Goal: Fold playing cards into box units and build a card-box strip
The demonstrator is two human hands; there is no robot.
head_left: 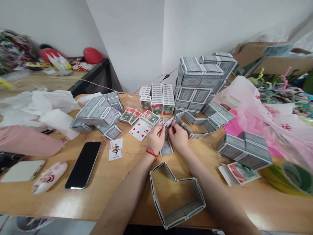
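Note:
My left hand (156,140), with a red string at its wrist, pinches the left side of a playing card (168,123). Its other side is in the closed fingers of my right hand (179,138). Beneath them a grey-backed card (166,148) lies on the table. A five-of-hearts-like face-up card (140,130) is left of my hands, and a joker card (115,149) lies further left. Between my forearms stands an open heart-shaped frame (177,195) built from cards. Another card frame (195,125) sits just right of my right hand.
Stacked card blocks (195,81) rise at the back right, beside rows of card boxes (157,99). More card blocks stand left (97,111) and right (244,148). A phone (83,164), a computer mouse (49,178) and green tape (290,176) lie on the table.

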